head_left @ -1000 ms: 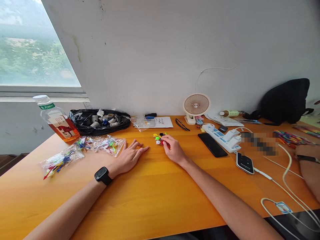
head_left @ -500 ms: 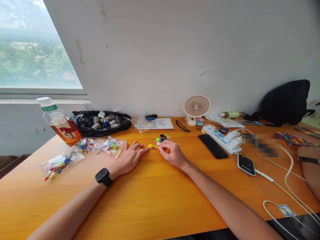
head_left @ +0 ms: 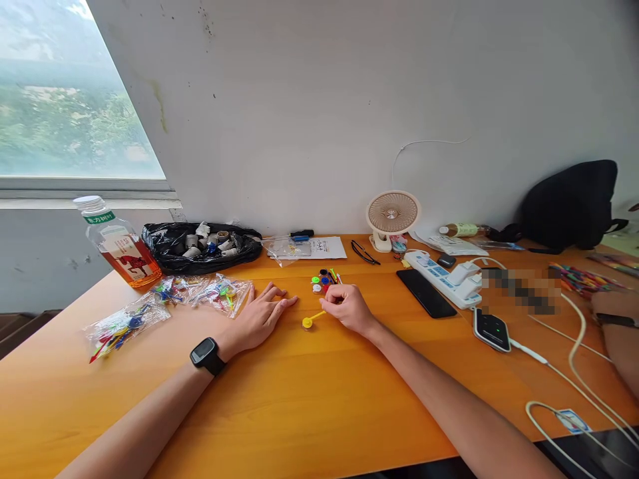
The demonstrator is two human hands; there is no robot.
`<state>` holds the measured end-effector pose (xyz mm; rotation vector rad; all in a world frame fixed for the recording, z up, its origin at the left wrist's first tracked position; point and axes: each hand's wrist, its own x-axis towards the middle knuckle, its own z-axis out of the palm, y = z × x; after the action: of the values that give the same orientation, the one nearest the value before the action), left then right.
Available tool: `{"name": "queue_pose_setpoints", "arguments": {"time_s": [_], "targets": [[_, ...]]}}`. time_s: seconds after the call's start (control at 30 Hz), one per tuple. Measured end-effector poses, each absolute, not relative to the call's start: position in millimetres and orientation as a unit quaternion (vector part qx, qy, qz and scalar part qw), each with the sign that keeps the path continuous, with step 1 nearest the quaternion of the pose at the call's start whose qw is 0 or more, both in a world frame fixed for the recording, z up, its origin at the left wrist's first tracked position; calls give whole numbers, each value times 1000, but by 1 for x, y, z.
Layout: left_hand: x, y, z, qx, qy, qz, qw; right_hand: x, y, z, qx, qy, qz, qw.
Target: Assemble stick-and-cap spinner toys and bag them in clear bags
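Note:
My right hand (head_left: 348,309) pinches the thin end of a small yellow plastic stick with a round head (head_left: 307,322). The head points left and down, low over the wooden table or touching it; I cannot tell which. Flat on the tabletop to its left lies my left hand (head_left: 259,315), fingers spread, with a black watch (head_left: 206,353) on the wrist. Just beyond my right hand sits a small group of coloured plastic pieces (head_left: 316,280), green, white, blue and red, partly hidden by the fingers. Clear bags of similar coloured parts (head_left: 223,293) lie beside my left fingertips.
At the back left stand a tea bottle (head_left: 127,253) and a black plastic bag (head_left: 160,256) holding grey pieces. A fan (head_left: 393,214), phone (head_left: 426,291), power strip (head_left: 442,274) and cables line the right. Another person's arm (head_left: 616,332) rests at the right edge.
The yellow stick's round head has moved toward me and slightly right, away from my left fingertips. My right hand has shifted a little nearer; my left hand stays put.

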<state>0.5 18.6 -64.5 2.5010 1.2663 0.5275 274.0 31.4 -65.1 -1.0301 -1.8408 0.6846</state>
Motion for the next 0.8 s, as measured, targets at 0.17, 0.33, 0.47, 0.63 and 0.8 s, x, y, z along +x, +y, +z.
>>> {"name": "queue_pose_setpoints", "arguments": {"time_s": [0.17, 0.33, 0.47, 0.63, 0.8], "targets": [[0, 20, -68, 869, 436, 194, 132, 276, 33, -63, -441, -717, 286, 459], [0, 21, -69, 861, 446, 193, 149, 278, 33, -59, -457, -685, 296, 485], [0, 19, -66, 859, 450, 195, 151, 280, 33, -57, -455, -640, 366, 499], [4, 14, -60, 867, 398, 262, 143, 276, 27, -51, -424, -594, 498, 469], [12, 7, -56, 887, 340, 277, 146, 274, 22, -47, -388, -599, 553, 431]]}}
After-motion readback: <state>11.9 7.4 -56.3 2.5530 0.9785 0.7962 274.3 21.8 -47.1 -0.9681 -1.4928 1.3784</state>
